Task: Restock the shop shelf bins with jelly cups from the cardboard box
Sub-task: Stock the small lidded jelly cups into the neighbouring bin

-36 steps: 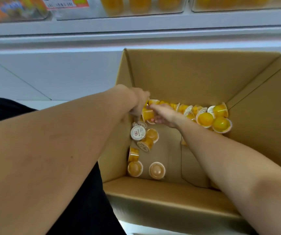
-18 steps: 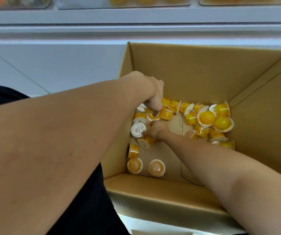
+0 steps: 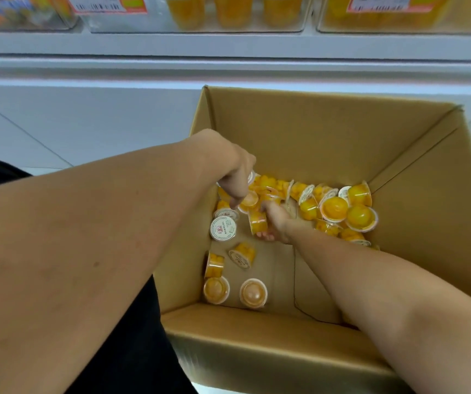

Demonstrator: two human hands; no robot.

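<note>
Cardboard box (image 3: 328, 129) stands open below the shelf (image 3: 228, 44), and both bare arms reach down into it. The right hand (image 3: 275, 223) lies low on the box floor with its fingers (image 3: 265, 236) curled round one jelly cup (image 3: 257, 221), which sits on its side in the grip, yellow fruit showing through the clear wall. The left hand (image 3: 237, 177) hangs just above and to the left of those fingers, knuckles up, its fingers bent downward among the cups; a cup lid edge shows against its palm, but whether it truly holds that cup I cannot tell.

Beyond the right fingers, along the far wall and toward the right corner, lies the main heap of jelly cups (image 3: 339, 206), tumbled in every direction, some lid up, some bottom up. Just left of the right fingers one cup rests with its white printed lid (image 3: 222, 228) facing up. Nearer than the fingers, four more cups lie loose on the box floor: two on their sides and two upside down (image 3: 252, 292) close to the near wall.

Above the box, clear shelf bins (image 3: 200, 12) hold orange-yellow cups behind price labels (image 3: 106, 4).
</note>
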